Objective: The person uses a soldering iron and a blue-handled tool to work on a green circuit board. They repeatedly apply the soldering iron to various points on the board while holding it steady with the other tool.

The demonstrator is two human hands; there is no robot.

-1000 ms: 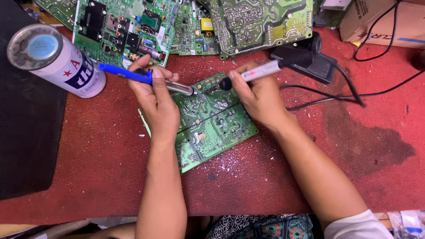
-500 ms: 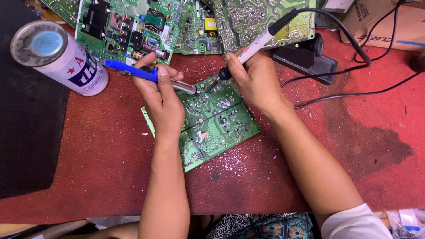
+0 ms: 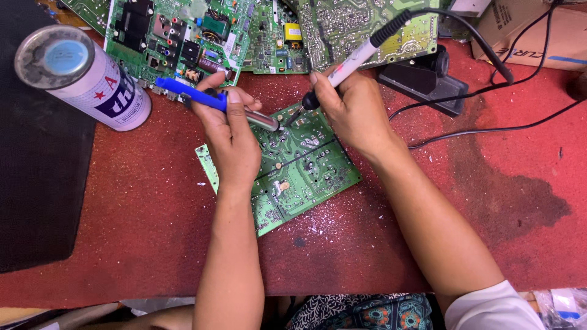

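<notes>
A green circuit board lies tilted on the red table top, solder side up. My left hand rests on its left part and grips a blue-handled desoldering pump, whose metal tip points at the board's upper edge. My right hand holds a white and black soldering iron like a pen. The iron's tip meets the board close to the pump's tip. A black cable runs from the iron's top end.
A white spray can lies at the left, next to a black mat. Several other circuit boards are stacked at the back. A black stand, black cables and a cardboard box sit at the right rear.
My right hand has swung the soldering iron from lying flat to steeply upright, tip down on the board. My left hand with the pump has stayed nearly where it was.
</notes>
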